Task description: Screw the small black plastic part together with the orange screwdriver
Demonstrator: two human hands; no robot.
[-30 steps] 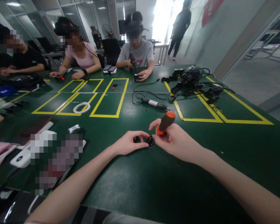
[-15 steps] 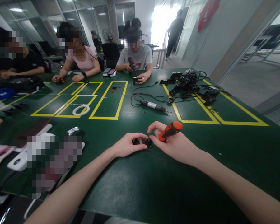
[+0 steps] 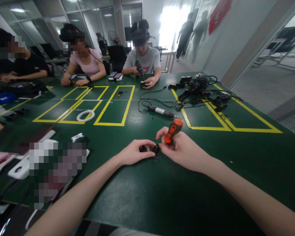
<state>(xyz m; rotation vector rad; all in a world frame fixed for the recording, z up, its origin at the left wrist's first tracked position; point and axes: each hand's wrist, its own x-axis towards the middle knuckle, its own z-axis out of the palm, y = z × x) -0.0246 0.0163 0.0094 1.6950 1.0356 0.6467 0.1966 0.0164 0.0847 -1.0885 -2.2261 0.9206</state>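
Observation:
My left hand [image 3: 135, 152] pinches a small black round part [image 3: 156, 150] against the green table, thumb and fingers curled around its left side. Just right of it, my right hand [image 3: 180, 149] holds an orange and dark grey screwdriver [image 3: 173, 130] by its handle, which points upward. Its shaft is hidden behind the fingers. The right fingertips are close to the black part; whether they touch it I cannot tell. A few tiny bits lie beside the part.
Ahead lies a silver and black electric screwdriver [image 3: 162, 111] with its cable. A tangle of black cables [image 3: 199, 86] is at back right. A white tape roll [image 3: 85, 115] and a white power strip [image 3: 22, 167] are left. Opposite, a person [image 3: 144, 59] holds a drill.
The screwdriver handle has tipped more upright and to the left in my right hand. My left hand and the black part have stayed in place.

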